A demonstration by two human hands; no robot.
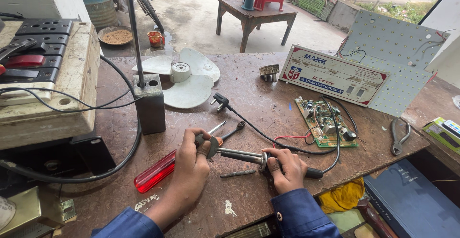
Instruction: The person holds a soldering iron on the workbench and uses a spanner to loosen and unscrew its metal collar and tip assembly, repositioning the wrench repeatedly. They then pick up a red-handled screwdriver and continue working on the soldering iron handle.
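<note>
Soldering iron (244,156) held level at lower centre, above the tabletop (249,99).
Right hand (286,168) grip clamps its dark handle; left hand (194,164) grip closes round pliers (211,147) at its grey metal barrel.

A screwdriver (155,172) lies left of the hands, a circuit board (325,121) to their right, fan blades (184,77) behind.

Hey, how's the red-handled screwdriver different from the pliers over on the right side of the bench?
The red-handled screwdriver has a translucent red plastic handle; the pliers look bare grey metal. The screwdriver lies just beside the left hand, its shaft running behind that hand, while the pliers lie far from both hands, beyond the green circuit board. The screwdriver is one straight shaft; the pliers have two curved handles, spread apart. Both lie flat on the worn wooden bench.
</note>
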